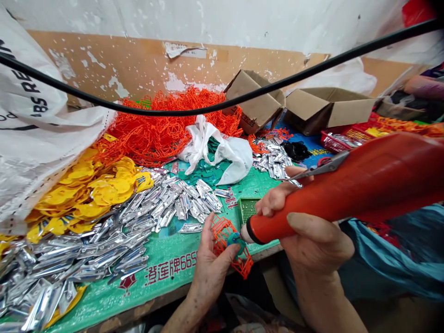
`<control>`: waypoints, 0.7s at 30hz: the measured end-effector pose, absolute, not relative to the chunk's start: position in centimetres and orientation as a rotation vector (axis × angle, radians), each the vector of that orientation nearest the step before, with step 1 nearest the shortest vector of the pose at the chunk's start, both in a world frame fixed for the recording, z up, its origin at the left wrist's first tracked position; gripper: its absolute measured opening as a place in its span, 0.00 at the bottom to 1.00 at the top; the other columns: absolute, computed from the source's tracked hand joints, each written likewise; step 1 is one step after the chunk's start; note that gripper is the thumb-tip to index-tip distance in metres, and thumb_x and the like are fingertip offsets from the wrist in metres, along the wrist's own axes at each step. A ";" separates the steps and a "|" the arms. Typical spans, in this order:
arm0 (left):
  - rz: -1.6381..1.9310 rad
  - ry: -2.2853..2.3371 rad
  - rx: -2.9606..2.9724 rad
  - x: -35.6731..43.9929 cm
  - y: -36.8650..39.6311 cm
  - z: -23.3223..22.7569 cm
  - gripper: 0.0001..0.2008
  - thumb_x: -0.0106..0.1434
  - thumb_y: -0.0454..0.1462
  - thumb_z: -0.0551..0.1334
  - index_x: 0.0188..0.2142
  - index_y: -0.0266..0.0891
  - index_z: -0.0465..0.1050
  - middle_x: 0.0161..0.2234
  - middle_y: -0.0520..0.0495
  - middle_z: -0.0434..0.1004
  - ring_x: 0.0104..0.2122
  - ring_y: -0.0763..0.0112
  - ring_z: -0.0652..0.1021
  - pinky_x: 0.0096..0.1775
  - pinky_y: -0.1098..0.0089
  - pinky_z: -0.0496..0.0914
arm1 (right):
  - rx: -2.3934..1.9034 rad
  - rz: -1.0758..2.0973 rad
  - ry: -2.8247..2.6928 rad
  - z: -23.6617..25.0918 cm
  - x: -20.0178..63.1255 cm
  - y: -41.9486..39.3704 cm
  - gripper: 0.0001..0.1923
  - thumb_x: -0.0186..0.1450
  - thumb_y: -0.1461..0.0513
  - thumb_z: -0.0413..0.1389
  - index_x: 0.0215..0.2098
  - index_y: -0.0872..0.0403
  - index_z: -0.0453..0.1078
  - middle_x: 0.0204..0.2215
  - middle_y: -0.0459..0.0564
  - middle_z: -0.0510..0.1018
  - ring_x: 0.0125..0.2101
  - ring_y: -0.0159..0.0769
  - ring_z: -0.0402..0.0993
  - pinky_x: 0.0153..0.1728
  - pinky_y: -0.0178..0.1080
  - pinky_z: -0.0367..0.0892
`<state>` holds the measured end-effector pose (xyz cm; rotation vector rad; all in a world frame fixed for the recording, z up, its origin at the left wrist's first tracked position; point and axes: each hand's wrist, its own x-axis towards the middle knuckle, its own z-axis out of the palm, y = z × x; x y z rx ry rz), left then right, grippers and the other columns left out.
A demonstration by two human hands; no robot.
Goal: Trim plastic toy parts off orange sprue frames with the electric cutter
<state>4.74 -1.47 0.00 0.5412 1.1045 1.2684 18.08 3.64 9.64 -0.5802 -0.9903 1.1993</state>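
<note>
My left hand grips an orange plastic lattice frame over the table's front edge, the thumb pressed near a small blue-green piece on it. My right hand is wrapped round a red power screwdriver with a metal lever along its side. The tool slants down to the left, and its pale nose meets or nearly meets the blue-green piece. The bit and any screw are hidden. Just behind the frame stands a small green basket.
Silvery metallic pieces and yellow plastic parts are heaped on the left. Behind them rises a pile of orange frames. A white bag holds green parts. Cardboard boxes stand at the back. A black cable crosses the view.
</note>
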 end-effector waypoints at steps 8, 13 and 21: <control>1.267 1.106 0.546 4.8 -1.5 -0.1 0.47 0.52 0.35 0.71 0.67 0.43 0.50 0.56 0.42 0.73 0.49 0.57 0.77 0.51 0.61 0.71 | -0.634 1.171 -0.996 9.5 17.7 3.3 0.24 0.52 0.66 0.63 0.47 0.48 0.70 0.25 0.41 0.75 0.26 0.34 0.71 0.32 0.42 0.71; 1.282 1.123 0.567 4.8 -1.5 0.0 0.48 0.51 0.35 0.71 0.67 0.42 0.50 0.56 0.42 0.73 0.52 0.57 0.76 0.54 0.62 0.69 | -0.637 1.201 -0.993 9.3 17.5 3.2 0.22 0.52 0.67 0.62 0.45 0.47 0.69 0.25 0.40 0.75 0.26 0.34 0.71 0.32 0.42 0.71; 1.261 1.124 0.563 4.3 -1.8 -0.5 0.52 0.51 0.36 0.72 0.69 0.44 0.45 0.57 0.41 0.74 0.51 0.58 0.77 0.52 0.63 0.70 | -0.641 1.268 -0.996 8.4 17.6 3.5 0.23 0.50 0.65 0.62 0.45 0.47 0.66 0.25 0.39 0.74 0.25 0.34 0.70 0.32 0.42 0.68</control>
